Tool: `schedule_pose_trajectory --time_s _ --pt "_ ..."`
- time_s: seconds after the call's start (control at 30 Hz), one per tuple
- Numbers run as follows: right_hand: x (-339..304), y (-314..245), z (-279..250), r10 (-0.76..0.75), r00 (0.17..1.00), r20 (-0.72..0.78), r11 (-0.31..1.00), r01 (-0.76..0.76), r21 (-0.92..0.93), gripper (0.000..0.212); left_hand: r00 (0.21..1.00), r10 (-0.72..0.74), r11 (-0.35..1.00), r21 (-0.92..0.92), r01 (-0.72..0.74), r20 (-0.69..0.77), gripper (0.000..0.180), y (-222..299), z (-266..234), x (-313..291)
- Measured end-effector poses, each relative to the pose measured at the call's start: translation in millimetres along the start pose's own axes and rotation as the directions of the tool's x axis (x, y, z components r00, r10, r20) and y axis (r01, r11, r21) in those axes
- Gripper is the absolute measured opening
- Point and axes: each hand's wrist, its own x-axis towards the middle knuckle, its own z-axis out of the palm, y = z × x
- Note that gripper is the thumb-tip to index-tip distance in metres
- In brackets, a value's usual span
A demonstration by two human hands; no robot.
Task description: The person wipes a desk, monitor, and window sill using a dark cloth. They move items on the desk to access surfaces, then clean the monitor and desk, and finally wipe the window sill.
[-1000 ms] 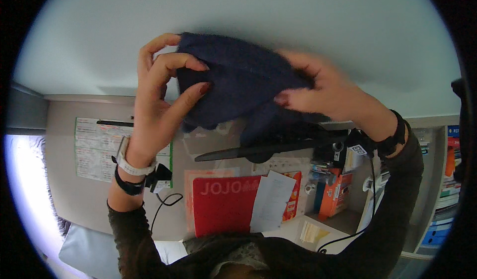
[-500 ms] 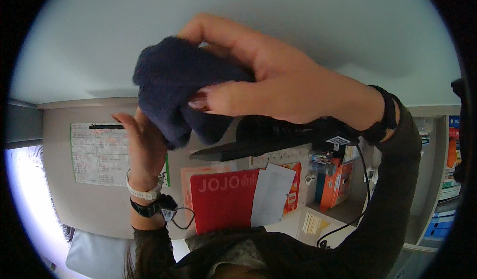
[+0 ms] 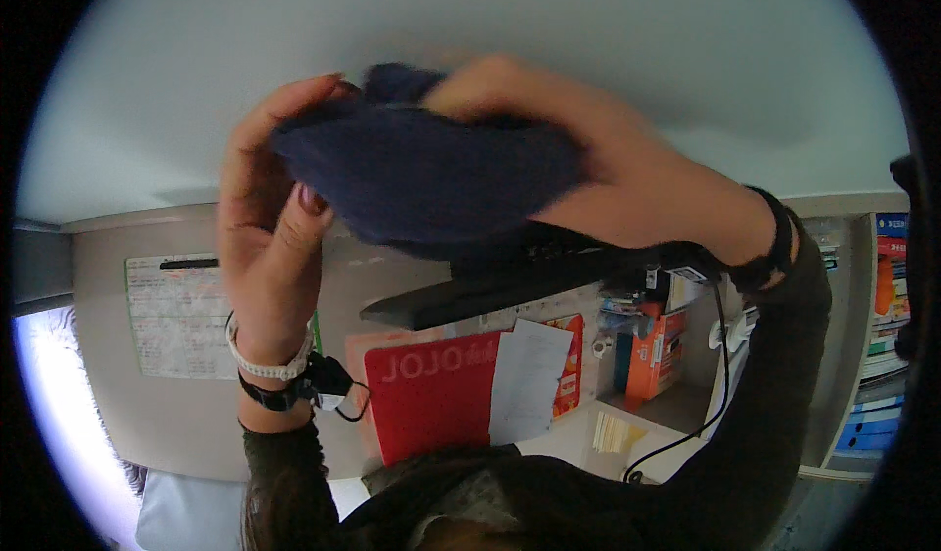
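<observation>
Raised in front of me is a soft navy cloth (image 3: pixel 421 174), folded and stretched sideways between both hands. Its left end is pinched by my left hand (image 3: pixel 270 198), thumb at the lower side and fingers at the upper. My right hand (image 3: pixel 598 154) grips the other end; motion blurs it, and the cloth hides some of its fingers. Both wrists wear dark bands, and a white watch or bracelet (image 3: pixel 270 355) circles the left one. Just below the cloth, a long flat black object (image 3: pixel 431 306) juts leftward.
A red folder (image 3: pixel 431 394) lies lower in the middle, with white paper (image 3: pixel 529 379) over its right side. Left of it is a green-edged printed sheet (image 3: pixel 172 325). An orange box (image 3: pixel 657 355) stands to the right, near a black cable (image 3: pixel 720 375). Shelves of blue binders (image 3: pixel 867 428) line the far right.
My left hand has come up and closed on the cloth's left end. The bunched cloth is now drawn out wider, and my right hand has shifted slightly right and down.
</observation>
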Motion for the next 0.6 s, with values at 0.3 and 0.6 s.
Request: schedule_pose_trajectory --time_s 0.3,0.6 --pt "-103 -13 -73 0.493 0.853 0.173 0.812 -0.379 -0.444 0.045 0.588 -0.491 0.866 0.283 0.413 0.643 0.039 -73 4 22" --pt "-137 32 -59 0.668 0.693 0.271 0.741 -0.587 -0.326 0.064 0.262 -0.612 0.773 0.496 0.396 0.746 0.041 -117 40 28"
